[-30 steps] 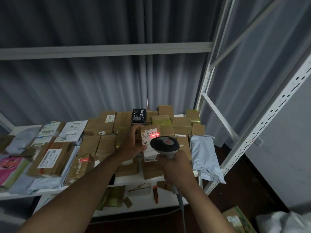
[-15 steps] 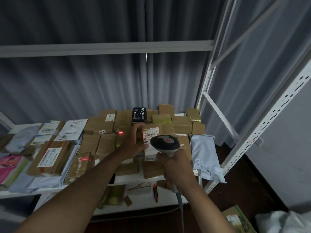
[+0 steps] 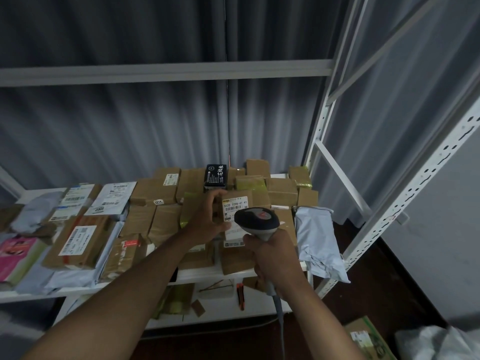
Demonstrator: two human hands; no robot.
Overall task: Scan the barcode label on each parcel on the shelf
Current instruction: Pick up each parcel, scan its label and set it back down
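Note:
Many brown cardboard parcels cover the white shelf (image 3: pixel 215 274). My left hand (image 3: pixel 211 218) grips a small brown parcel (image 3: pixel 237 207) by its left side and holds it tilted up, its white barcode label facing me. My right hand (image 3: pixel 270 253) is closed around the handle of a grey barcode scanner (image 3: pixel 257 221), whose head sits just below and in front of that label. The scanner's cable hangs down from my right hand. No red light shows on the label.
A black box (image 3: pixel 216 175) stands upright behind the held parcel. A grey poly mailer (image 3: pixel 317 240) droops over the shelf's right end. Flat labelled parcels (image 3: pixel 78 242) and a pink package (image 3: pixel 18 253) lie to the left. White perforated uprights (image 3: pixel 405 203) stand right. A carton (image 3: pixel 368 336) sits on the floor.
The red scan light lay on the held parcel's label a second ago, jumped left to a neighbouring parcel, and is now gone. Both hands have stayed almost in place.

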